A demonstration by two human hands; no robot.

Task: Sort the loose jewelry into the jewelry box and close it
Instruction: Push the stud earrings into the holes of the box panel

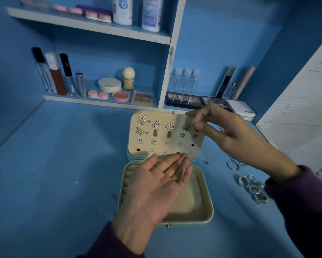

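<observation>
Blue worktop carries the open jewelry box; my left hand lies flat, palm up, over its tray. My right hand pinches above the lid's earrings; whether it holds anything, I cannot tell.

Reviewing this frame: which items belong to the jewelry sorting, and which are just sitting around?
Part of the job:
jewelry box, open
earring panel in its lid
silver rings, loose on the table to the right of the box
hoops, also loose there

Just lying about:
lip gloss tubes
round compact
pink lens case
eyeshadow palettes
clear bottles
</observation>
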